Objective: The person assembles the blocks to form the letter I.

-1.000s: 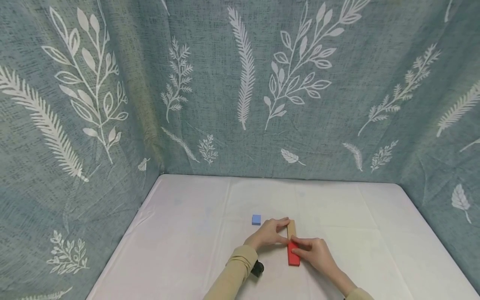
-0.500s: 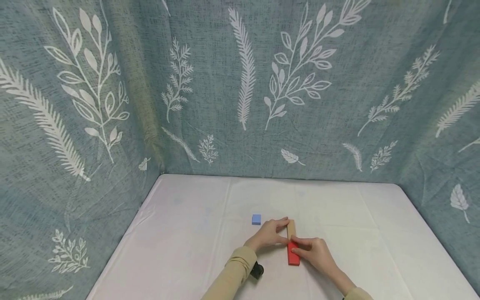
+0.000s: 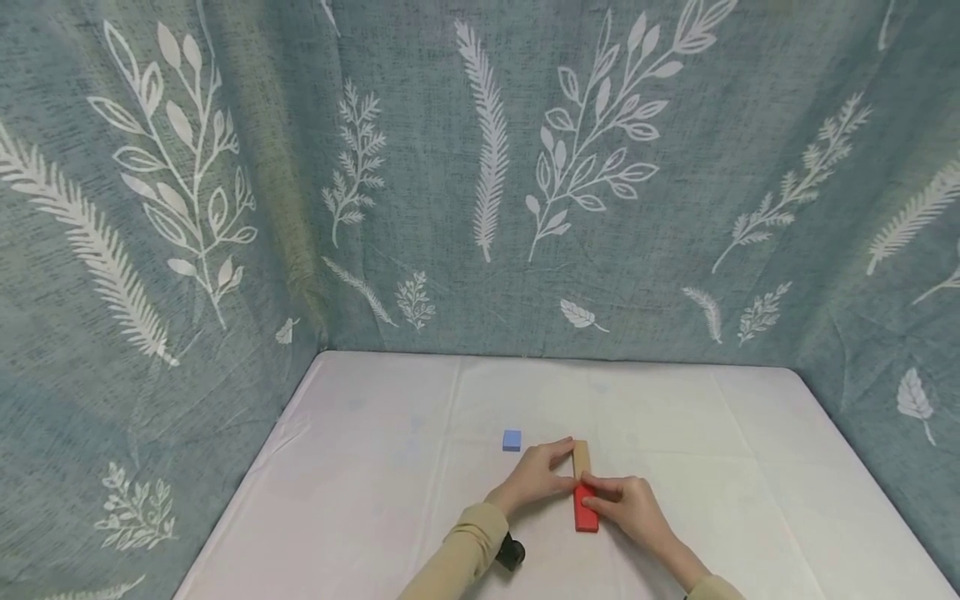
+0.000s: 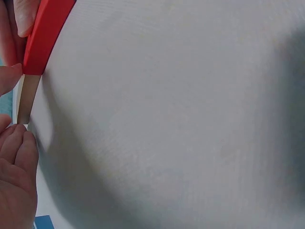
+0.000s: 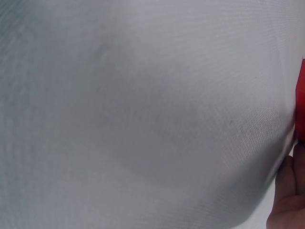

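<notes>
A light wooden block [image 3: 581, 458] and a red block [image 3: 587, 515] lie end to end on the white-covered table, in one line pointing away from me. My left hand [image 3: 531, 477] spans the wooden block from its left side, index fingertip at the far corner and thumb by the seam with the red one. Seen from the left wrist, curled fingers [image 4: 25, 148] sit right at the wooden block's end. With thumb and index finger, my right hand [image 3: 637, 510] pinches the red block near the seam. The right wrist view catches only part of the red block [image 5: 300, 107] and some fingers.
A small blue block [image 3: 512, 441] lies on the table [image 3: 375, 467] beyond and left of my left hand. A black device [image 3: 511, 552] is at the left wrist. Leaf-patterned curtains [image 3: 420, 167] enclose the table at the back and sides.
My left index fingertip has drawn back slightly to the left along the wooden block's far end. The right hand and both blocks stay in place; the view shifts slightly.
</notes>
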`<state>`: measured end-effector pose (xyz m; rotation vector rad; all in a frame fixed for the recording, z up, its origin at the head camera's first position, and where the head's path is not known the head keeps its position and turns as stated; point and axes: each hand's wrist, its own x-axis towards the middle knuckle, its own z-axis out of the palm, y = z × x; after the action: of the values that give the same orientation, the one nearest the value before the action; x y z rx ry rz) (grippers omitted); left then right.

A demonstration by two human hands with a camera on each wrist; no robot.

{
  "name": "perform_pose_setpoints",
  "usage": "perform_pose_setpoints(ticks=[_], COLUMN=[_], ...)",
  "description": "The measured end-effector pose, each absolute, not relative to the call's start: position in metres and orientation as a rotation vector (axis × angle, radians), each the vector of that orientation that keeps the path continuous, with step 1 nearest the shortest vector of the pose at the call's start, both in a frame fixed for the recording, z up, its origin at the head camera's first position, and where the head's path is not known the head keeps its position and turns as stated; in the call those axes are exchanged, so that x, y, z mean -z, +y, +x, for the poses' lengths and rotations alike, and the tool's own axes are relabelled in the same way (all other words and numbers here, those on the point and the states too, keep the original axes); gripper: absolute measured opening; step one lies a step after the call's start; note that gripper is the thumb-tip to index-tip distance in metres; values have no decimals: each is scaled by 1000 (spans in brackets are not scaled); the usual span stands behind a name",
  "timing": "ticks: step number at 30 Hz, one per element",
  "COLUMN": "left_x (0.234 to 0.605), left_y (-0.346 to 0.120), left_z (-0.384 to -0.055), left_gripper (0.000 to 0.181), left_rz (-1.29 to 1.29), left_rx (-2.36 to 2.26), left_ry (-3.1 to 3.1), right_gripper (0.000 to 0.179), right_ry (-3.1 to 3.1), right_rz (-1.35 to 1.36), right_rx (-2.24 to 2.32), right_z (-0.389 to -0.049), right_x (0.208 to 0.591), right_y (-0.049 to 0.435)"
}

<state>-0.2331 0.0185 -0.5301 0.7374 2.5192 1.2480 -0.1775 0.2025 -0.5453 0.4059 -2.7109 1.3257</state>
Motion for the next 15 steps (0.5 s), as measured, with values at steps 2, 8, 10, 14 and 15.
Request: perform_pose_setpoints(ticks=[2, 8, 10, 14, 15], left_x=[530, 522, 518, 513, 512], left_y=[17, 10, 5, -4, -5], left_z=[-233, -235, -237, -243, -244], left_gripper=[61, 61, 61, 60, 60], left_rz=[748, 729, 720, 736, 738], left_rx=[-1257, -1366, -1400, -1436, -1437], left_ry=[2517, 2439, 2412, 2396, 2396], right_gripper=[34, 34, 34, 35, 35], right_ry=[-2739, -2770, -2777, -2789, -2788], right_rz=[387, 366, 355, 330, 323], right_rx=[-1326, -1340, -1349, -1368, -1376], right_z=[-178, -177, -177, -178, -178], right_x=[546, 544, 543, 544, 545], right_y=[202, 202, 202, 202, 203])
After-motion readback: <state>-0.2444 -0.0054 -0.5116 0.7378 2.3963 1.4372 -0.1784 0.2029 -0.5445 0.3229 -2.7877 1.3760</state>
